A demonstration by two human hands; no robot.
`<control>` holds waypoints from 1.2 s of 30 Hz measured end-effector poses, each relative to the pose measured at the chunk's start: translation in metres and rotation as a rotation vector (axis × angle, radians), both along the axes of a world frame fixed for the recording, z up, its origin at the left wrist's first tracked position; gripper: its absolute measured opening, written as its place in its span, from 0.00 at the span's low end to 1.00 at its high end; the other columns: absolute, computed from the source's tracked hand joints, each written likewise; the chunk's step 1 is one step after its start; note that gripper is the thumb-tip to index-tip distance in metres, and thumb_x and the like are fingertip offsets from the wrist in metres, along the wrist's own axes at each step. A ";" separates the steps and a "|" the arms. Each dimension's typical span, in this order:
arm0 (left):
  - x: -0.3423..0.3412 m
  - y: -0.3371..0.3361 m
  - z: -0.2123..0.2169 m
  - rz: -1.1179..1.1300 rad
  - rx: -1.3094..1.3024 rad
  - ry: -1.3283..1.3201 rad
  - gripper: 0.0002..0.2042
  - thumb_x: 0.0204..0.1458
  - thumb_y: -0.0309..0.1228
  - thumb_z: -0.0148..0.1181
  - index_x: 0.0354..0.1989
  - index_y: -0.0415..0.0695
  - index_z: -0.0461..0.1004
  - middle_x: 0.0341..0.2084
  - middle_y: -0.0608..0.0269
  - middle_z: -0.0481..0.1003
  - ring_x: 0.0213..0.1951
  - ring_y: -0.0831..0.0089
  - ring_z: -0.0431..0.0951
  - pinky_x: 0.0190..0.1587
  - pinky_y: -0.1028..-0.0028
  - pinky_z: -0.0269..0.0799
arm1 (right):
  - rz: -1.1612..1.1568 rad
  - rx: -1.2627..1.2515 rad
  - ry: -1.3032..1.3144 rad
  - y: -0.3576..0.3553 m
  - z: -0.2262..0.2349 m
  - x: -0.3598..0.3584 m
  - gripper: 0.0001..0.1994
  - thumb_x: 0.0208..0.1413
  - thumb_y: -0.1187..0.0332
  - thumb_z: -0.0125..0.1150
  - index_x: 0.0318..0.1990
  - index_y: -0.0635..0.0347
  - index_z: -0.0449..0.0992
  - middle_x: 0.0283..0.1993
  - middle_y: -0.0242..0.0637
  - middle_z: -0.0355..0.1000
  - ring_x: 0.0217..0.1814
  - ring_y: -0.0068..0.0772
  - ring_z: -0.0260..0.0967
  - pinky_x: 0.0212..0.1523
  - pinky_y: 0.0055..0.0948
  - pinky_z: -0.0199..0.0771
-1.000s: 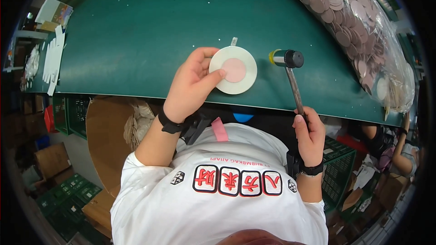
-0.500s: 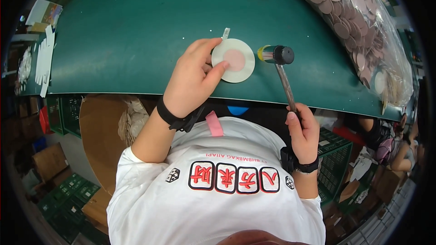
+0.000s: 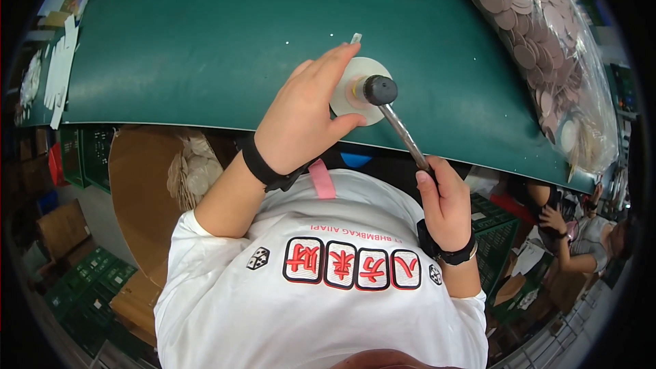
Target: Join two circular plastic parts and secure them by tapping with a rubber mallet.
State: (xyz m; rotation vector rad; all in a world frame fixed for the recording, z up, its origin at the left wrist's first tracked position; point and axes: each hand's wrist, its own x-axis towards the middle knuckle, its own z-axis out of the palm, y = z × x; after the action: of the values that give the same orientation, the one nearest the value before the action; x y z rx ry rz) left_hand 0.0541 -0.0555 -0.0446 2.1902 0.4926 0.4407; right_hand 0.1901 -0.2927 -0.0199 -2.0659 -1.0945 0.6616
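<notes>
A pale round disc [image 3: 380, 70] with a pinkish round centre lies on the green table, a short whitish strip [image 3: 356, 39] showing at its far edge. My left hand [image 3: 305, 111] rests along the disc's left side, fingers stretched out and thumb apart. Wrapped round a metal handle, my right hand [image 3: 445, 198] holds a mallet [image 3: 380, 90] with a black upper face and a yellowish lower end. That head is over the disc's centre and hides part of it; whether it touches I cannot tell.
At the right, a clear plastic bag [image 3: 523, 48] full of brownish-pink discs lies on the green table [image 3: 184, 41]. White strips [image 3: 61, 72] sit at its left edge. Below are an open cardboard box [image 3: 140, 198] and green crates [image 3: 502, 232]. Another person [image 3: 581, 246] sits at right.
The mallet has swung left from beside the disc to over its centre. My left thumb has come off the disc's middle toward its near edge, and the fingers have straightened.
</notes>
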 end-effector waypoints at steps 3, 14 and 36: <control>-0.002 0.001 -0.010 0.061 0.030 -0.114 0.44 0.38 0.25 0.78 0.68 0.42 0.63 0.61 0.53 0.69 0.49 0.62 0.75 0.45 0.70 0.75 | 0.029 -0.039 -0.066 0.001 -0.003 -0.001 0.11 0.65 0.71 0.58 0.51 0.67 0.74 0.34 0.49 0.74 0.32 0.51 0.72 0.35 0.35 0.73; -0.008 0.004 -0.008 0.014 -0.152 -0.194 0.41 0.38 0.19 0.76 0.66 0.42 0.65 0.58 0.54 0.71 0.47 0.63 0.77 0.44 0.70 0.76 | -0.008 -0.031 0.003 0.003 -0.002 -0.002 0.09 0.68 0.68 0.56 0.46 0.66 0.74 0.29 0.37 0.70 0.29 0.29 0.67 0.33 0.27 0.68; -0.020 -0.022 -0.003 -0.242 0.678 -0.093 0.19 0.50 0.28 0.60 0.53 0.43 0.76 0.52 0.61 0.76 0.49 0.63 0.77 0.52 0.64 0.72 | -0.243 0.047 0.159 -0.039 -0.012 0.007 0.11 0.70 0.67 0.53 0.50 0.65 0.74 0.29 0.27 0.69 0.24 0.13 0.61 0.26 0.16 0.60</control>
State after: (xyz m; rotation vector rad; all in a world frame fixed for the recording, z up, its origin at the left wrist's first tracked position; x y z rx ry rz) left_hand 0.0346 -0.0776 -0.0477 2.8134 0.0095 0.6393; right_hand 0.1971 -0.3319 -0.0317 -2.0261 -0.7486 0.6587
